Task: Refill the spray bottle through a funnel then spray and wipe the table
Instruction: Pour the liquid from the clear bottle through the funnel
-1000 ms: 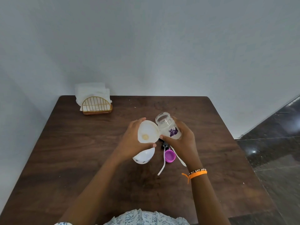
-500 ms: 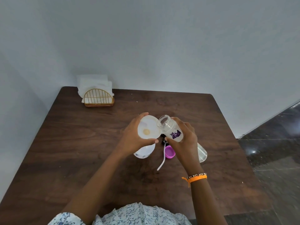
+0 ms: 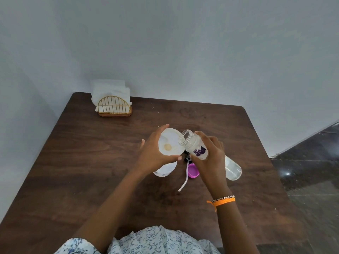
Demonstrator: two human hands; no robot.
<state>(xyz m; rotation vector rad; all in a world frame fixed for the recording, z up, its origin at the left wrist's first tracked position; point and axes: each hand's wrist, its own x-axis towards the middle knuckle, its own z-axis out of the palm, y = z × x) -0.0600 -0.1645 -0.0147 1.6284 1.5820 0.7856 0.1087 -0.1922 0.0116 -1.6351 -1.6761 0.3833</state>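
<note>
- The left hand (image 3: 156, 154) grips the white funnel (image 3: 169, 144), steadying it over the spray bottle (image 3: 165, 169) standing on the surface (image 3: 91, 162).
- The right hand (image 3: 211, 158) wraps around the clear refill bottle (image 3: 194, 145), tilting its open mouth over the funnel's rim to pour.

Reaching forward with both bare arms, close together out in front. Curling the left hand (image 3: 154, 154) round something white and round, thumb underneath, fingers up over the far edge. Wrapping the right hand (image 3: 211, 158) round something see-through and tipping it toward the left hand, with an orange band (image 3: 222, 201) sitting on the right wrist.
</note>
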